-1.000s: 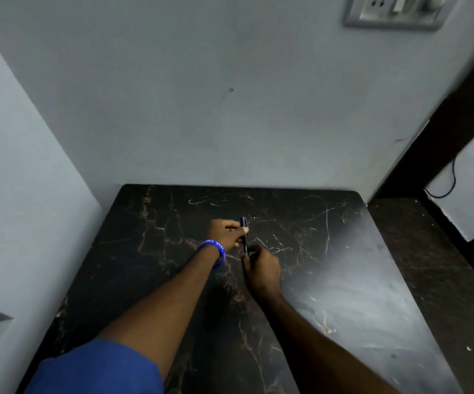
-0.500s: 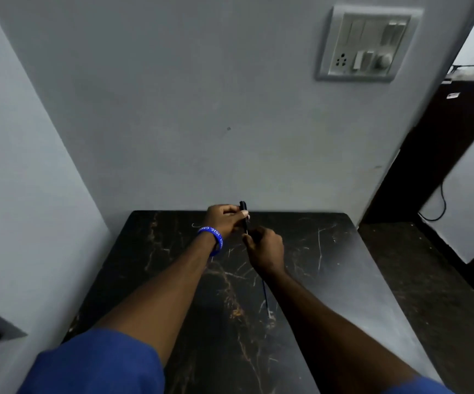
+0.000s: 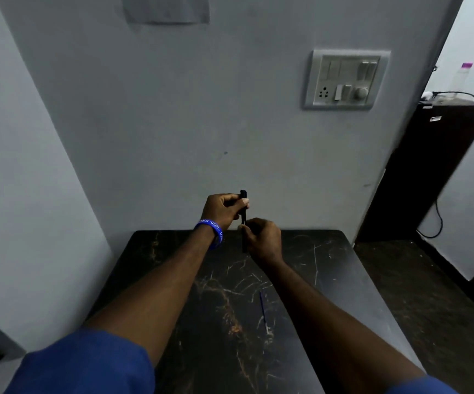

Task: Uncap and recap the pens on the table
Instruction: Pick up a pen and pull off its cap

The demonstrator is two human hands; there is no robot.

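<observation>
Above the far edge of a dark marbled counter (image 3: 329,251), two bare hands meet on one black pen (image 3: 243,214) held nearly upright. Left hand (image 3: 223,209), with a blue wristband (image 3: 210,233) at its wrist, is closed around the pen's upper part, thumb and fingertips pinching it just below the top end. Right hand (image 3: 263,240), lower and just to the right of the left, is closed around the pen's lower part, whose end pokes out beneath the fingers. Whether the cap is on or partly off cannot be told. Below the right hand, closer to the person, a thin blue pen (image 3: 263,311) lies on the counter between the forearms, apart from both. Blue sleeves (image 3: 88,362) cover the upper arms. Up to the right of the hands, a switch panel (image 3: 346,79) sits on the grey wall.
</observation>
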